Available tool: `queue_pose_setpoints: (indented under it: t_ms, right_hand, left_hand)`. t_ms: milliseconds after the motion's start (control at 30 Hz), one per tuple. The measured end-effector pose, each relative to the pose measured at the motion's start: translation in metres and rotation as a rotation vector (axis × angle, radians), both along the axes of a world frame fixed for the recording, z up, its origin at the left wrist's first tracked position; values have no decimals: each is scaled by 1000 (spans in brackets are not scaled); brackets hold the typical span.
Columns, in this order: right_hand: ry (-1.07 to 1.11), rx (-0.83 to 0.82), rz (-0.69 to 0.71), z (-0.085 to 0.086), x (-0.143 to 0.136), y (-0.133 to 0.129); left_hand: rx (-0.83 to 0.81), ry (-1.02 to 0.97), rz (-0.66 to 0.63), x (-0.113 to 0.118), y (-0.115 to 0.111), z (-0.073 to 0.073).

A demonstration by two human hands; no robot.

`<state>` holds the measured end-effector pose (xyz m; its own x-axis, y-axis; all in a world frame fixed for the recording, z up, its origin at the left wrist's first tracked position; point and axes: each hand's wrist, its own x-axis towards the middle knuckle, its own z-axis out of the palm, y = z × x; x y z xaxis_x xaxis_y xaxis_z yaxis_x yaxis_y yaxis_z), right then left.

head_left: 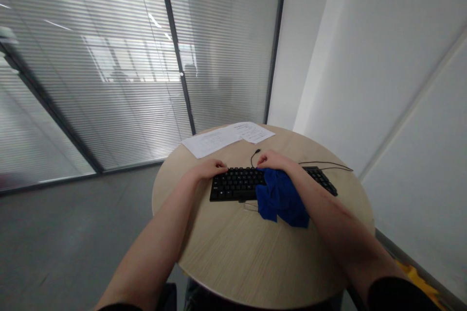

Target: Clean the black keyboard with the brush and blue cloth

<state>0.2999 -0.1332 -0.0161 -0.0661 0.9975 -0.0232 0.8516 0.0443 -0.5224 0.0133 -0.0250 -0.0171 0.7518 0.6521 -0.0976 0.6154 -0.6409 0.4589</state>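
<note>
A black keyboard (233, 184) lies flat on the round wooden table (233, 252). At its far left corner my left hand (211, 168) has its fingers closed on the edge. My right hand (274, 159) pinches a crumpled blue cloth (282, 198) near the far edge of the keys. The cloth drapes over the keyboard's middle-right part and hangs past its near edge onto the tabletop. My right forearm crosses above the keyboard and hides some of its keys.
Behind the keyboard lies a cable plug (258, 151), and a thin black cable (330, 163) loops to the right. Printed papers (222, 138) rest along the table's far edge. Glass panels with blinds (127, 82) stand behind, and a white wall (412, 107) rises at the right.
</note>
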Motion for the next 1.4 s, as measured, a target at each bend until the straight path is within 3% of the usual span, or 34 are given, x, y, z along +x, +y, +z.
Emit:
queue_pose_setpoints:
  t_ms: [467,700,1067,1400]
  right_hand:
    - [-239,134,-144,-4,-21,3]
    - [-284,88,-78,5,-23,-2]
    - [-374,104,-173,4,-31,-3]
    - [-374,52,-122,8,-29,-6]
  left_hand:
    - [-8,-10,-18,0,1,-1]
    - [6,-8,-14,-1,2,-1]
    - [-6,-10,-44,0,1,-2]
    - [6,-1,-25,0,4,-3]
